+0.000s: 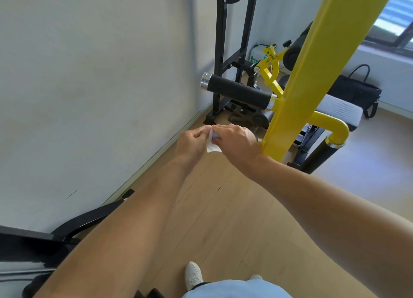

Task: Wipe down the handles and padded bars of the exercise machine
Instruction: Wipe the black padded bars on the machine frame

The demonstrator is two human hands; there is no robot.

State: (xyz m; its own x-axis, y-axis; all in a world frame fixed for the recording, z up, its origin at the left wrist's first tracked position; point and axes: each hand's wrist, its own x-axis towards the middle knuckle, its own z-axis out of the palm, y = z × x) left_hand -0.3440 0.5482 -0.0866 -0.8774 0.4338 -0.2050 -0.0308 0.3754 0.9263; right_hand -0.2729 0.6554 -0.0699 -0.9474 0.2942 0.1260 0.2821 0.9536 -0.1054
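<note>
A small white wipe [211, 144] is pinched between my left hand [194, 141] and my right hand [234, 140], held in the air over the floor. Above them a black foam handle [237, 92] with a chrome end cap sticks out leftward from the yellow arm [312, 74] of the exercise machine. A second black grip [317, 157] hangs below a curved yellow tube [333, 124] at the right. My hands are below the upper handle and touch neither grip.
A white wall [89, 85] runs along the left. The black machine frame [220, 52] stands in the corner, with a grey seat pad [342, 110] behind the yellow arm. A black bag [355, 90] sits by the far wall. Another black frame piece [73, 224] lies low left.
</note>
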